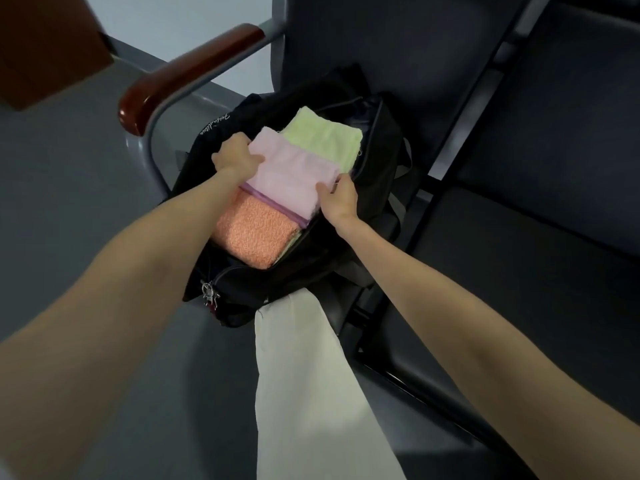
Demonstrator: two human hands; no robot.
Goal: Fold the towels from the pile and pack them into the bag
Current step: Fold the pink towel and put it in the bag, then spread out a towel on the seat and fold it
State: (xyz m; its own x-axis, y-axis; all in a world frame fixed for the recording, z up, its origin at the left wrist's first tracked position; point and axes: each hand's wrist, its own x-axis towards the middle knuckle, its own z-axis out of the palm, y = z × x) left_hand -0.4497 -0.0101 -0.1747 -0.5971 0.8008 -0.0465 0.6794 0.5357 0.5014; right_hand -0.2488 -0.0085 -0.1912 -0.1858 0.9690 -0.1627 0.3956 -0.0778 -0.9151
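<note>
a: where is the bag?
b: the black bag (298, 271) sits on a dark seat (502, 244), in the middle. its top is open. a shiny zip pull (209, 293) hangs at its 7 o'clock corner.

a: what is inside?
b: three folded towels. the orange towel (249, 233) is at the 7 o'clock end. the green towel (323, 138) is at the 1 o'clock end. the pink towel (294, 178) lies between them, on top, and covers a bit of both. it has a purple stripe along its near edge.

a: what do the hands do?
b: the left hand (233, 155) is curled shut on the pink towel's 10 o'clock corner. the right hand (341, 199) pinches the same towel's edge at 4 o'clock, fingers closed on it. both hold the one towel at the mouth of the bag.

a: what else is there?
b: a brown armrest (187, 76) on a grey metal frame, at 10 o'clock from the bag. a pale trouser leg (311, 393) comes down at 6 o'clock, just under the bag. more dark seats are at 3 o'clock.
</note>
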